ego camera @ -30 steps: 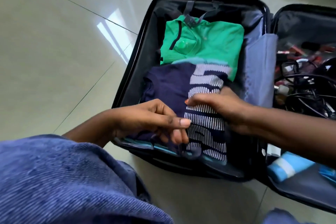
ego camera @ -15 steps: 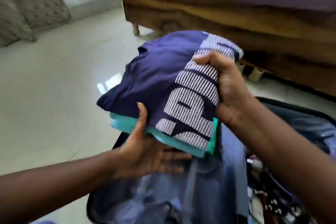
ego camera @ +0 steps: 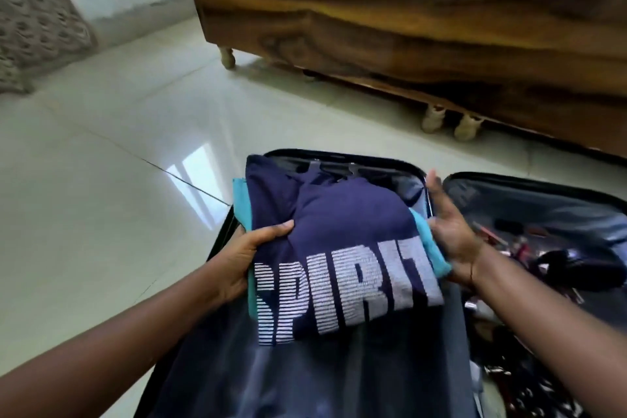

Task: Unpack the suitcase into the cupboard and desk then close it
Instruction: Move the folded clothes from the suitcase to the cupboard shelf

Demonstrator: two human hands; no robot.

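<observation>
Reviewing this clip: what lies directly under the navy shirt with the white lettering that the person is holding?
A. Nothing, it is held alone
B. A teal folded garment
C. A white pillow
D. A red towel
B: teal fabric sticks out beneath the navy shirt on both sides, and the left hand and right hand hold the pair together as one stack above the open suitcase.

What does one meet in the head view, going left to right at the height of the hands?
Floor → left hand → navy shirt → teal shirt → right hand → suitcase lid.
</observation>
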